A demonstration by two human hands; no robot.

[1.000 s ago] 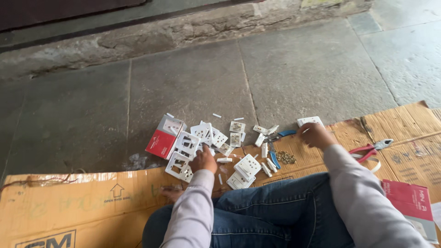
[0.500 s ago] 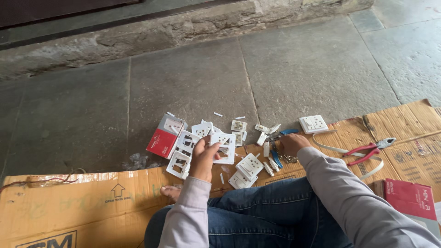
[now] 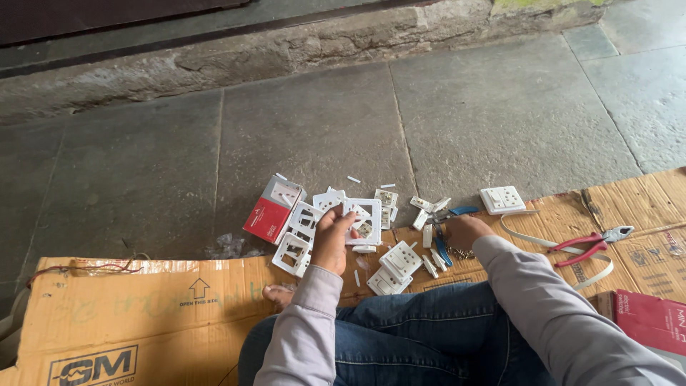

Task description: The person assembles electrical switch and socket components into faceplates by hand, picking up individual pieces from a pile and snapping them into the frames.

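Presently the left hand (image 3: 333,239) gripped a white square switch frame (image 3: 364,221) by its left edge, fingers closed around it, the frame raised upright above the pile of white switch parts (image 3: 389,261). Right of the frame, the right hand (image 3: 464,232) rested low on the cardboard sheet (image 3: 143,300), touching a blue-handled tool (image 3: 443,246); whether its fingers had closed on the tool could not be determined. The tool's long axis ran away from the person. Further right of the frame lay a white socket plate (image 3: 502,199) and red-handled pliers (image 3: 589,245); left of it, a red-and-white box (image 3: 273,210). Compared with a second earlier, the right hand had withdrawn from the socket plate, and the left had lifted the frame from the pile.
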